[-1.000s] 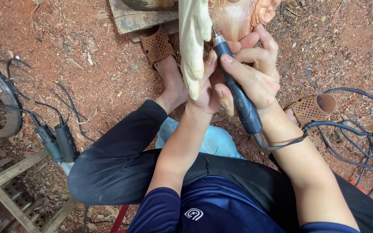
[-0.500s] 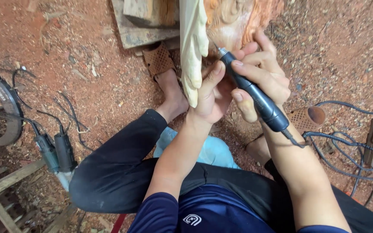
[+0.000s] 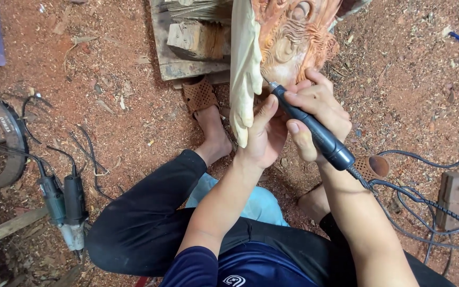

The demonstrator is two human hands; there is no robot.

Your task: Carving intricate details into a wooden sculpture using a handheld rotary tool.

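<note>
The right hand (image 3: 317, 114) holds a dark power carving pen (image 3: 310, 126) tight, like a pencil. Its tip touches the reddish wood carving (image 3: 293, 37), which stands on the sawdust ground (image 3: 107, 95) near a wooden pallet (image 3: 171, 58). The left hand (image 3: 266, 133) presses against the carving's bottom, thumb up, beside a pale glove (image 3: 244, 69).

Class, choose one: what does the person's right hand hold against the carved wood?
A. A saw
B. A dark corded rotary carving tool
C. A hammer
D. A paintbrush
B: the right hand grips a dark rotary tool, its cord trailing behind, tip on the carved wood.
</note>
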